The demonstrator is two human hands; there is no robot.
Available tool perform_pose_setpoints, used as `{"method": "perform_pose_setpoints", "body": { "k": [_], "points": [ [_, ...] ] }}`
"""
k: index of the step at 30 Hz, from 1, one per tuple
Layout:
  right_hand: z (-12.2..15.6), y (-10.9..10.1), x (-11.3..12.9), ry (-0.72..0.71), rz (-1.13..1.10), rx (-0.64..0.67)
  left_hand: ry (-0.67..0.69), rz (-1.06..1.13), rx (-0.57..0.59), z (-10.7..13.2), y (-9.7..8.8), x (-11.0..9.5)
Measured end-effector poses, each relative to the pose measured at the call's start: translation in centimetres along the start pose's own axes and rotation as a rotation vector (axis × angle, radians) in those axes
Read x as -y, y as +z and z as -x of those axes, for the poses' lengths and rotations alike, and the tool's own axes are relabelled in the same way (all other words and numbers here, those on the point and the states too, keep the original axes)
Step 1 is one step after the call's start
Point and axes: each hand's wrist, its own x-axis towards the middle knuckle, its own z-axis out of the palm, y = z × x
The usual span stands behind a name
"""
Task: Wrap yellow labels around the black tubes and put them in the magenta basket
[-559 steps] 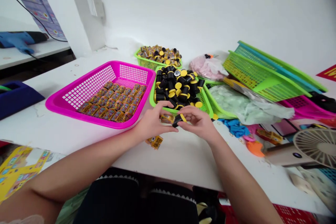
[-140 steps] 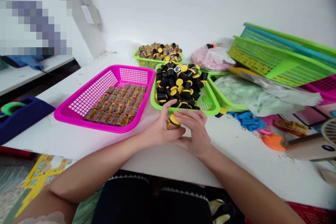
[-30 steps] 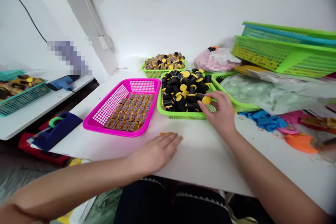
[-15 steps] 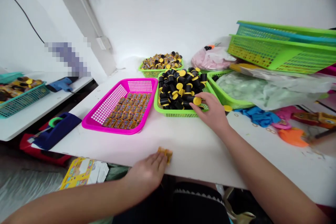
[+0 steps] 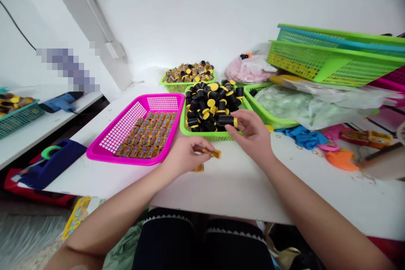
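Landmark: bright pink mesh plastic basket (image 5: 152,161) on the white tabletop (image 5: 228,194); in it I see rows of small wrapped cylinders with orange-brown print (image 5: 148,135).
Green basket: lime-green mesh plastic basket (image 5: 202,135), just right of the pink basket, heaped with loose black cylinders with yellow ends (image 5: 202,103).
Left hand: bare left hand (image 5: 186,152), just right of the pink basket's near corner. Thumb and fingers pinch a small thin orange-yellow printed piece (image 5: 214,152) by one end; the free end points away from the pink basket. From here I can't tell if it's flat or an open tube.
Right hand: bare right hand (image 5: 253,133), farther right of the pink basket. Thumb and forefinger pinch a single black cylinder with a yellow end (image 5: 225,120), at the yellow end, black end towards the pink basket. Can't tell if it touches the heap.
Spare piece: second orange-yellow printed piece (image 5: 199,168) on the tabletop, right of the pink basket's near corner, partly behind the left hand.
Pinch, left: I'd go light and at the very end; thin stuff probably creases.
Pinch, right: yellow end is a good grip in my view, leaves the black body free.
Clearance: I'd lift the cylinder clear of the heap before turning it; neighbours could roll out.
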Motion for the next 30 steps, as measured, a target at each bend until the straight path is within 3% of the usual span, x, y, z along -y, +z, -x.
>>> {"method": "perform_pose_setpoints", "body": {
  "k": [3, 5, 10, 14, 20, 25, 30],
  "points": [
    [-0.2, -0.4, 1.0, 0.195, -0.22, 0.076, -0.032, 0.276, -0.039, -2.1, 1.1, 0.5],
    [-0.4, -1.0, 1.5, 0.329, -0.261, 0.158, -0.092, 0.347, -0.017, -2.7, 1.5, 1.4],
    [-0.6, -1.8, 1.5, 0.52, -0.35, 0.249, -0.029, 0.208, 0.026, -1.9, 1.4, 3.6],
    [-0.2, -1.4, 1.4, 0.631, -0.393, 0.309, 0.111, 0.064, 0.018, -1.5, 1.0, 3.6],
    [-0.3, -1.3, 2.0, 0.621, -0.227, 0.391, 0.173, -0.072, -0.021, -1.4, 0.8, 2.8],
    [-0.8, -1.7, 2.5, 0.574, -0.153, 0.454, 0.109, 0.24, 0.113, -1.7, 1.3, 3.1],
    [-0.5, -1.5, 2.6, 0.598, -0.123, 0.532, 0.054, 0.314, 0.068, -1.7, 1.5, 3.4]
  ]
}}
